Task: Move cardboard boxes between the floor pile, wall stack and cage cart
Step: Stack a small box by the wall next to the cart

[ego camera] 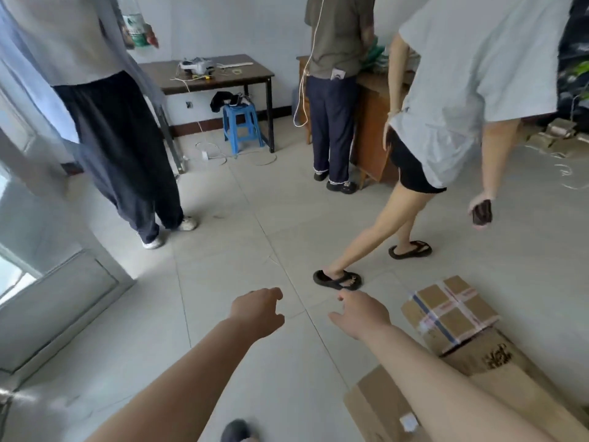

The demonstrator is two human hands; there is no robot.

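Cardboard boxes lie on the tiled floor at the lower right. A small taped box [449, 311] with red-white and blue tape leans on a larger brown box [497, 368]. A flat brown box [379, 409] with a white sticker lies nearest me. My left hand [258, 311] reaches forward over bare floor, fingers loosely curled, holding nothing. My right hand [361, 311] is stretched out beside it, thumb spread, empty, just left of the taped box and not touching it.
Three people stand around: one at left [121, 148] holding a bottle, one at the back [334, 122] by a wooden cabinet [373, 132], one at right [414, 186] stepping in sandals close to the boxes. A dark table [210, 78], a blue stool [242, 126] and floor cables stand behind.
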